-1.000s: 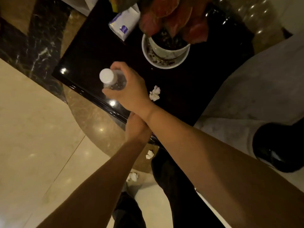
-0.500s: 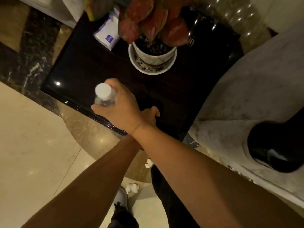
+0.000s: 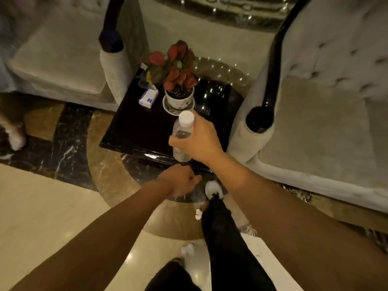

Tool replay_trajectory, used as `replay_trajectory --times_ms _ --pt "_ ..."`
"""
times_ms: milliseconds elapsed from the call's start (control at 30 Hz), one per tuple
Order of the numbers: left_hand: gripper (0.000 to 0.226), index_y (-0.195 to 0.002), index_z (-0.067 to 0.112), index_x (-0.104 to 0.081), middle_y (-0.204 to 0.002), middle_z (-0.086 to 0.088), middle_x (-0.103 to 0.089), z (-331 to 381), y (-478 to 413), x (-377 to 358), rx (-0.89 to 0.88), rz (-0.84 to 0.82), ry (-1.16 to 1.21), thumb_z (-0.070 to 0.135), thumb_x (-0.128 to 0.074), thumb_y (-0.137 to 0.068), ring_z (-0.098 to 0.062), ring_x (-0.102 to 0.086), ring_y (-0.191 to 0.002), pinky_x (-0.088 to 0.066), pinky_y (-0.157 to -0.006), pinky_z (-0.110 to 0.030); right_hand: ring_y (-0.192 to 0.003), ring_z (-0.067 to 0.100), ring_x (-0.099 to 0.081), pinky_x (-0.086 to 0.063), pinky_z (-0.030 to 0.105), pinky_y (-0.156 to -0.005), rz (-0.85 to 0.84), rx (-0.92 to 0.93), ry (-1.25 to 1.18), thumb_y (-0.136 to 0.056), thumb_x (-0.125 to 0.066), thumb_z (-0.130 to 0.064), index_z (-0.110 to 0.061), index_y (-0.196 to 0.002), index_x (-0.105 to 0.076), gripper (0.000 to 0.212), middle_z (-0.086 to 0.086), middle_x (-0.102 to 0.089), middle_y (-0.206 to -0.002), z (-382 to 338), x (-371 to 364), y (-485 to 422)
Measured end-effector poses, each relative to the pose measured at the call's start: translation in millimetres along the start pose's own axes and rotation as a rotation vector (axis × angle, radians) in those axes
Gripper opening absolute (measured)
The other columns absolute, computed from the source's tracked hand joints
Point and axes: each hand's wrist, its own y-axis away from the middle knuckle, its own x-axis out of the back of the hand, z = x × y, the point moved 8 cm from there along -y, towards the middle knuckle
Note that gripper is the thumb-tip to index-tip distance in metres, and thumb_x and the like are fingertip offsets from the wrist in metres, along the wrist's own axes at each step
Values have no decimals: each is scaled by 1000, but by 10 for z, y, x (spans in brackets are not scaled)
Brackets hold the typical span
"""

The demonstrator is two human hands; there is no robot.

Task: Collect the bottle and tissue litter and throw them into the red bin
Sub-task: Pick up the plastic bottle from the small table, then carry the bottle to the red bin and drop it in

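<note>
A single head-worn view looks steeply down and forward, from standing height; the dark side table sits mid-frame. Both forearms reach in from the bottom edge.

A glossy dark worktop stands between two pale upholstered armchairs on a polished floor of cream, tan and veined black marble, dimly lit.

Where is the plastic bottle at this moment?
In the head view the plastic bottle is right of centre, gripped in the right hand above the dark table's front edge.
</note>
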Motion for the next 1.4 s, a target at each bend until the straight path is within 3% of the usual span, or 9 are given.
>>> replay_trajectory --times_ms 133,267,400,567,733,900,1067,1233,1400 --pt "45 -61 20 -59 -65 -1 -63 567 692 226 -59 32 -147 51 -43 -89 -18 -60 -62 -47 -61 -34 -81 5 -63 -57 38 -69 168 -23 34 -60 -71 -59 -41 -92 -48 44 -12 -64 -86 -181 924 968" --pt "48 -56 18 -58 -59 -2 -61 1689 1091 250 -190 -18 -269 45 -46 -94 -18 -60 -56 -50 -58 -38 -77 -10 -60 -43 14 -57 399 -153 -59 -59 -74 -56 -43 -87 -50 39 -17 -62 -81 -49 1922 2110" --pt "43 -63 17 -61 -67 -5 -64 3110 1327 -221 -373 -6 -417 40 -44 -94 -21 -61 -64 -53 -66 -40 -81 6 -60 -49 29 -61 619 -209 -13 -61 -72 -53 -32 -101 -49 51 -13 -62 -89 115 3005 3241" --pt "45 -55 16 -49 -59 -3 -55 4967 1552 -1280 -605 -53 -609 36 -42 -94 -22 -55 -58 -38 -54 -33 -81 16 -59 -55 44 -70 795 -292 56 -63 -68 -51 -26 -102 -45 52 -5 -60 -90 663 4348 4878" --pt "45 -54 16 -46 -53 0 -50 6787 1899 -2609 -828 -1 -700 40 -41 -92 -17 -48 -50 -31 -45 -30 -80 10 -61 -57 42 -72 1061 -478 126 -60 -69 -56 -30 -102 -47 54 -9 -63 -88 1430 5513 6898" --pt "38 -58 23 -51 -59 6 -54 8239 2462 -3773 -1036 23 -668 40 -43 -91 -9 -50 -53 -34 -48 -29 -83 5 -61 -55 33 -70 1237 -632 109 -56 -69 -61 -35 -107 -46 62 -15 -61 -93 1972 6285 8488" --pt "12 -76 30 -50 -74 6 -58 9204 2649 -4551 -1166 -78 -623 32 -59 -83 -12 -57 -66 -54 -59 -34 -84 4 -62 -50 26 -65 1356 -680 65 -55 -69 -58 -31 -106 -50 60 -13 -64 -94 2367 6854 9379" --pt "39 -80 32 -39 -93 6 -45 10218 2413 -5240 -1240 -236 -528 3 -65 -74 -12 -48 -78 -41 -62 -25 -82 -1 -58 -43 18 -60 1428 -733 37 -61 -71 -56 -31 -104 -50 54 -17 -61 -93 2912 7463 10028" --pt "32 -100 19 -49 -105 -2 -53 11461 1945 -6094 -1282 -366 -522 -5 -57 -80 -16 -51 -92 -40 -73 -27 -92 11 -65 -56 34 -79 1511 -805 22 -64 -77 -51 -25 -117 -53 63 -6 -66 -103 3661 8351 10540"
